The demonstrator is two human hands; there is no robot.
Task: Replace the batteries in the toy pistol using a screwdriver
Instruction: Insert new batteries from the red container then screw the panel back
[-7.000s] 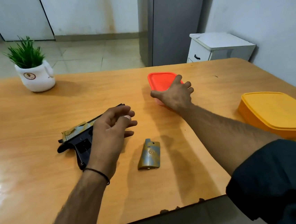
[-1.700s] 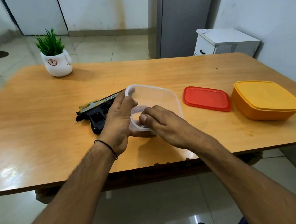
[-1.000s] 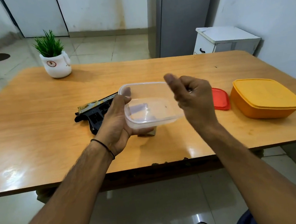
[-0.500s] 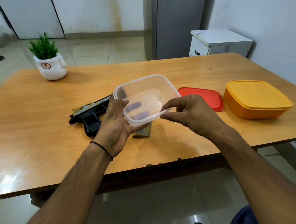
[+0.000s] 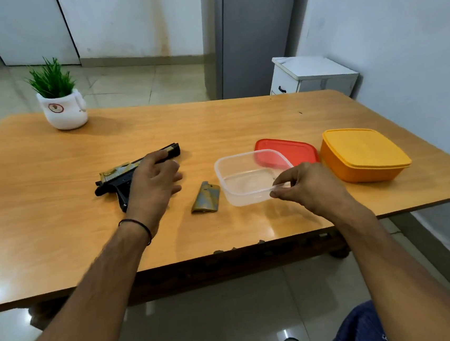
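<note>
The right grip (image 5: 310, 186) pinches the near rim of the clear container (image 5: 244, 179), which looks empty, beside the red lid (image 5: 293, 150) and the lidded orange box (image 5: 362, 154) toward the surface's (image 5: 44, 215) right edge. The left grip (image 5: 154, 185), fingers loose, lies over the toy pistol (image 5: 114, 175), left of centre. Half a second ago both grips held the container aloft.

We have one wide-angle view from the person's head, looking forward and down across the glossy orange-brown wooden table (image 5: 45, 229), close above its near edge
</note>
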